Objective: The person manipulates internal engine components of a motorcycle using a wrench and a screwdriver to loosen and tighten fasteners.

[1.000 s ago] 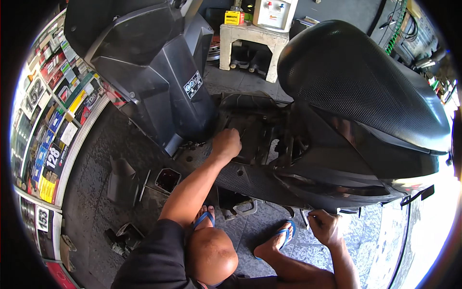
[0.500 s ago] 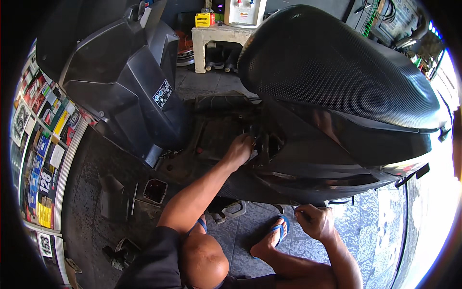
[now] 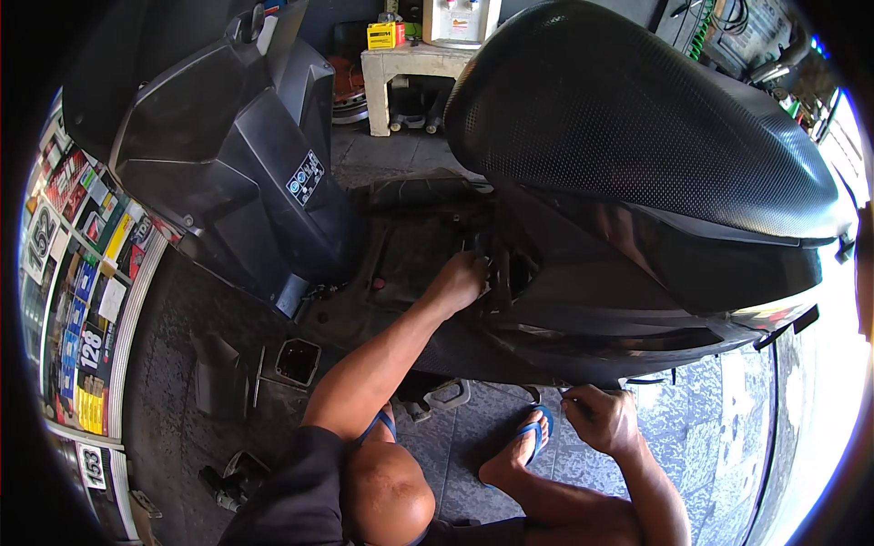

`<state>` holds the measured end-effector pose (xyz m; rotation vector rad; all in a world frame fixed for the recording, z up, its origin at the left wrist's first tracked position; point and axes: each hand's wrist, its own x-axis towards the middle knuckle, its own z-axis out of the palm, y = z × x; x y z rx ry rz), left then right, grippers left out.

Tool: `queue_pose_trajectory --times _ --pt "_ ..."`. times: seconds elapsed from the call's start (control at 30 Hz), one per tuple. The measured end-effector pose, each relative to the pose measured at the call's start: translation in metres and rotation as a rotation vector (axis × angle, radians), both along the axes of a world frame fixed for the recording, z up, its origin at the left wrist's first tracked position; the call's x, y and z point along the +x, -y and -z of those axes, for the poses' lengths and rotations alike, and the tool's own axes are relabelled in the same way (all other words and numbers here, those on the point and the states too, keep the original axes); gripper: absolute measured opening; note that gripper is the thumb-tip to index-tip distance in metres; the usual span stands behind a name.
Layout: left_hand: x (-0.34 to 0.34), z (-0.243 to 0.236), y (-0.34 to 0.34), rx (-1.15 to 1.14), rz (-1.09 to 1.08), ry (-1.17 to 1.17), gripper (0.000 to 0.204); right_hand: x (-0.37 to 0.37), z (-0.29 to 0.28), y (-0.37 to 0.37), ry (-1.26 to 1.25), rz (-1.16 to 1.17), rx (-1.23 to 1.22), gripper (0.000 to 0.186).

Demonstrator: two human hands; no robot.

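Note:
A black scooter with its floor cover off spreads across the view, its textured seat (image 3: 628,136) at the right. My left hand (image 3: 462,280) reaches into the bared floor area (image 3: 410,259), at the front edge of the side panel (image 3: 583,314) below the seat. Its fingers are curled closed, partly in shadow; a thin shaft-like bit shows just above them, too dark to name. Beneath the panel's lower edge, my right hand (image 3: 603,419) is closed with bent fingers, its top against that edge. What it grips, if anything, is hidden.
The scooter's front leg shield (image 3: 237,182) rises at the left. On the floor lie a small dark tray (image 3: 298,361), a dark plastic panel (image 3: 221,378) and a thin rod (image 3: 259,375). A low bench (image 3: 410,64) carries a yellow-red box (image 3: 385,35). Shelves of packages (image 3: 86,309) line the left.
My left hand has turned slightly and shifted a little at the same spot. My right hand stays beneath the panel. The whole view has moved slightly.

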<state>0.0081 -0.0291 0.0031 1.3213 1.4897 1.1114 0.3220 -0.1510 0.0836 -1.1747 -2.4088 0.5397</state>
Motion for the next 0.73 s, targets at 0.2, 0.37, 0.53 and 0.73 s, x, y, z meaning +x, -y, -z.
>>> queue_pose_trajectory --times 0.2,0.37,0.53,0.73 --pt "0.003 -0.021 0.007 0.073 0.046 -0.165 0.032 0.002 0.000 -0.001 0.000 0.006 0.017 0.011" --pt "0.001 -0.025 0.006 0.145 0.041 -0.327 0.030 0.001 -0.001 0.000 0.002 0.016 0.013 0.012" --pt "0.002 -0.014 0.004 0.112 0.058 -0.308 0.027 0.001 -0.002 0.001 -0.003 0.013 0.022 0.012" --pt "0.005 0.001 0.004 0.288 0.042 -0.453 0.026 0.003 -0.003 0.002 0.046 0.036 -0.020 0.012"
